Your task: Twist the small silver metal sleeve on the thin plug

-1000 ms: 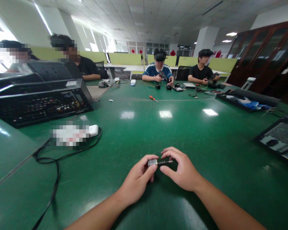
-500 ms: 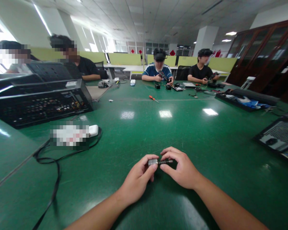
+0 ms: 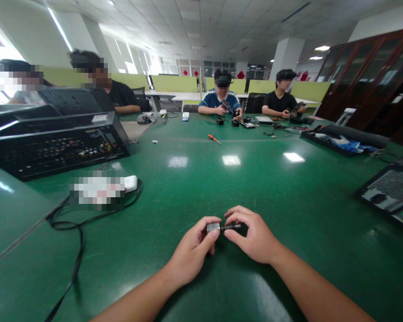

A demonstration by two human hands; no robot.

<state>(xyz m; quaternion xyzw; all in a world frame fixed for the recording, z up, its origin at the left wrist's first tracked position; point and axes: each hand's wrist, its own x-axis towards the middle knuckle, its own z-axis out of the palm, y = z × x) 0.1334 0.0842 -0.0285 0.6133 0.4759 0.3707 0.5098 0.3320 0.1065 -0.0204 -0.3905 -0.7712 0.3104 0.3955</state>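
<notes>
My left hand (image 3: 192, 250) is closed, with thumb and fingers pinching a small silver metal cylinder with a thin ridged or spring-wound shaft (image 3: 213, 227). The shaft points right, and its fine detail is too small to make out. Curved around that shaft is my right hand (image 3: 251, 235), its thumb and forefinger apart, tips close to the shaft. Whether they touch it is hard to tell. Both hands are low over the green table (image 3: 174, 192) near its front side.
An orange-handled screwdriver (image 3: 212, 137) lies farther off. At left are a black computer case (image 3: 60, 143), a white adapter (image 3: 130, 183) and a black cable (image 3: 79, 250). A metal-grilled unit (image 3: 394, 190) and a black tray (image 3: 342, 141) stand right. Several co-workers sit around the table.
</notes>
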